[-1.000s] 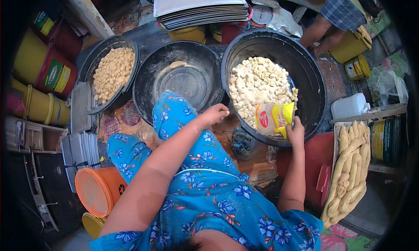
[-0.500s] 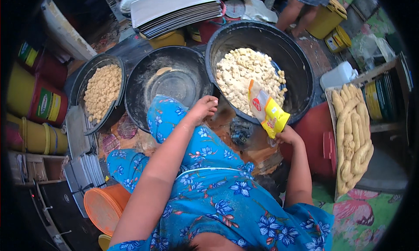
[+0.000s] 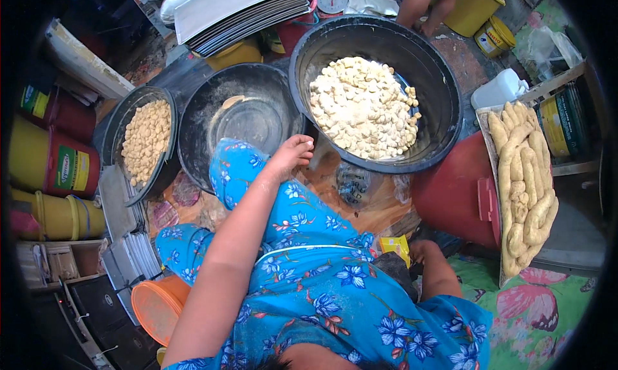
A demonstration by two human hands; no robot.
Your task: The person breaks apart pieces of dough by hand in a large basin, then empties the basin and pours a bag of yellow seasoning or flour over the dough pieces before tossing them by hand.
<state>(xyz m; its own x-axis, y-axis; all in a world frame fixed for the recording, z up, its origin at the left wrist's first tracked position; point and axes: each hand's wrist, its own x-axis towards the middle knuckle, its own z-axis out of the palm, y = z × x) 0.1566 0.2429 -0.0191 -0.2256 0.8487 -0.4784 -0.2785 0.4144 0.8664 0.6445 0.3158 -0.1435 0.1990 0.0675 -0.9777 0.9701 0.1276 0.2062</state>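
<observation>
Resting on the blue-clad knee, the left hand [image 3: 293, 152] lay loosely curled, its grip holding nothing. Low beside the lap, the right hand [image 3: 421, 251] touched a yellow packet [image 3: 394, 246]; whether its grip pinched it could not be told, nor the packet's long axis, half hidden. A big black basin [image 3: 444, 106] held pale dough pieces [image 3: 362, 106]; the middle bowl [image 3: 199, 122] showed only flour dust; the left bowl [image 3: 114, 129] held tan pieces [image 3: 147, 138].

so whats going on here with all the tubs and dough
A person in a blue flowered dress sits among tubs of dough. The left hand rests on the raised knee, beside the floured empty basin. The right hand is low at the person's side with a yellow packet. The big black tub holds pale dough pieces, and long dough rolls lie on a tray to the right.
</observation>
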